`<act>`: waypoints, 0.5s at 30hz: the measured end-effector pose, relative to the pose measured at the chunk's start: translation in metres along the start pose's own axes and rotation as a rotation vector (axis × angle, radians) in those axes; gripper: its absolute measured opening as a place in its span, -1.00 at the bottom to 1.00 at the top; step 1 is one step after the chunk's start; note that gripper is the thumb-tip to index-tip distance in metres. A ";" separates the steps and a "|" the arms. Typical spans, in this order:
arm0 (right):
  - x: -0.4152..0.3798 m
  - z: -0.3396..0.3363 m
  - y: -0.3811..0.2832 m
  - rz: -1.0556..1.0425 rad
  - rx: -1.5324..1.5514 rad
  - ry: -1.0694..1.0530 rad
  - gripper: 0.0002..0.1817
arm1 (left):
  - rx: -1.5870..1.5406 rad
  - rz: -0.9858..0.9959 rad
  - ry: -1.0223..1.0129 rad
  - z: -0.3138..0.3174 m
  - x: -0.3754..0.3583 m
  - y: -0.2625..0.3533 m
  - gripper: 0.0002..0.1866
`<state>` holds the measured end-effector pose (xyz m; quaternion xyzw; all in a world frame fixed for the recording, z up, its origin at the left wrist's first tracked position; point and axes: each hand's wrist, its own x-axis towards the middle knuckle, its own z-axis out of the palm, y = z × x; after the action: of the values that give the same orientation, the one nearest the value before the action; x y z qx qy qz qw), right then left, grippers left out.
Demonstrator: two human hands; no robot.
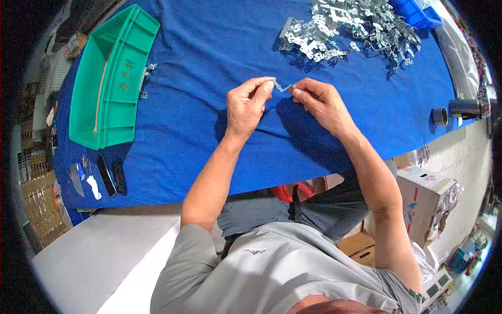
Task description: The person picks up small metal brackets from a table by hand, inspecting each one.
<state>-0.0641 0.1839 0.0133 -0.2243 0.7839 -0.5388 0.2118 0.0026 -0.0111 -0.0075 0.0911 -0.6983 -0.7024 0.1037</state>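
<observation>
Between my two hands, above the blue cloth, is a small metal bracket (281, 87). My left hand (247, 107) pinches its left end between thumb and fingers. At the other end, the fingertips of my right hand (320, 102) are closed on the bracket. Beyond my hands lies a large pile of small metal parts (361, 31) on the cloth. A few similar metal pieces (144, 94) rest against the right side of the green crate (117, 110).
Dark and pale tools (107, 175) lie at the cloth's lower left. A blue bin (415, 13) stands at the back right. A roll of tape (440, 116) and a dark cylinder (465, 109) are at the right edge. Cardboard boxes (423, 201) stand below the table.
</observation>
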 end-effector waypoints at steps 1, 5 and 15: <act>0.000 -0.002 -0.003 0.029 0.039 -0.002 -0.75 | 0.000 0.001 -0.001 0.000 0.000 0.000 -0.80; -0.001 -0.005 -0.007 0.061 -0.014 -0.066 -0.73 | -0.024 -0.026 -0.002 0.000 0.000 0.002 -0.79; -0.001 0.000 -0.003 -0.015 -0.049 0.011 -0.77 | 0.021 -0.014 -0.004 0.001 0.000 0.001 -0.79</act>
<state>-0.0628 0.1838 0.0163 -0.2323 0.7965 -0.5221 0.1977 0.0021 -0.0107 -0.0068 0.0955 -0.7051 -0.6959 0.0965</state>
